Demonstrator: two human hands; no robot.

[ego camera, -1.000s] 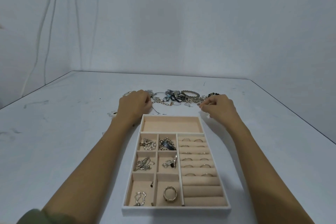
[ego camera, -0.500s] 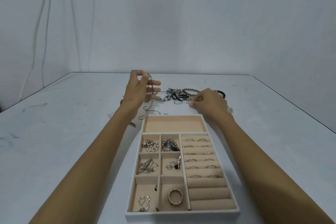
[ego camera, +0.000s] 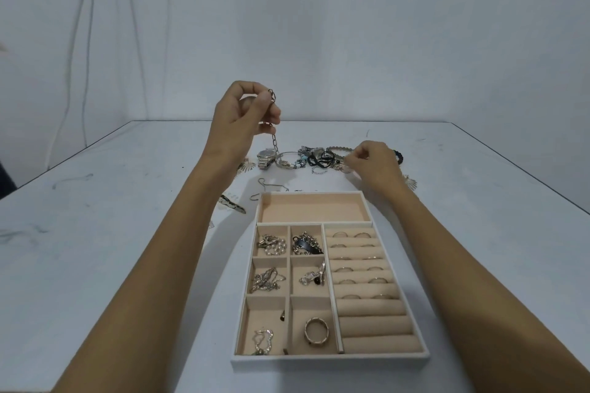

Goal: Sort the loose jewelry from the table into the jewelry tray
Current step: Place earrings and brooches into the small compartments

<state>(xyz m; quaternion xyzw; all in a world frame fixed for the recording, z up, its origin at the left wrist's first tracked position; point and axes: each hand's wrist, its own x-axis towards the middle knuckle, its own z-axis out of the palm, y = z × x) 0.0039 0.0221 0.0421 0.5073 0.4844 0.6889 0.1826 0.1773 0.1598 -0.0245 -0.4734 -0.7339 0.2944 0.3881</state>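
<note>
Tray point(ego camera: 329, 359) is sitting nearest on counter point(ego camera: 111, 233), w/ rings & chains already in its slots. Beyond it, right hand point(ego camera: 373, 163) is pinching at the loose pile point(ego camera: 319, 159); left hand point(ego camera: 245, 118) is holding a chain point(ego camera: 274, 140) up, dangling above pile.

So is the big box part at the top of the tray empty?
Empty. The long far compartment of the tray shows only bare beige lining.

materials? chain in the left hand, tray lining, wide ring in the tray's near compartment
Dark link chain: looks like metal, dull bronze-grey; open oval links. Jewelry tray lining: likely beige velvet or suede-like fabric; matte, no glare. Wide silver-toned ring: probably polished metal; bright highlights.
</note>
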